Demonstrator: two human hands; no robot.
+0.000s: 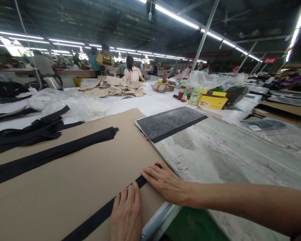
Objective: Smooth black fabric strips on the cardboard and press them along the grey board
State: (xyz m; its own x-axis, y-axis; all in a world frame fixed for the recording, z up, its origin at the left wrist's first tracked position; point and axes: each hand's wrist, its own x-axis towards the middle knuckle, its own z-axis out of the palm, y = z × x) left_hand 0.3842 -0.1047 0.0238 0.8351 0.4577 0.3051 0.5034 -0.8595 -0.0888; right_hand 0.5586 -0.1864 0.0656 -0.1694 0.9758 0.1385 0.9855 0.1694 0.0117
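A narrow black fabric strip (101, 214) runs diagonally along the near edge of a beige sheet (90, 180). My left hand (126, 211) rests on the strip with its fingers side by side, pressing down; its thumb is hidden. Farther along, my right hand (165, 184) lies over the strip's far end, fingers stretched out flat across it. A short piece of the strip shows between both hands. Left of them, a stack of long black strips (65, 147) lies on the beige sheet, and more black strips (37, 132) form a loose pile behind it.
A worn grey board (225, 154) adjoins on the right, bearing a dark grey felt-like piece (170, 121). Farther back are clear plastic bags (65, 102), beige cut pieces (112, 86), bottles (182, 91) and a yellow box (212, 99). Several people work in the background.
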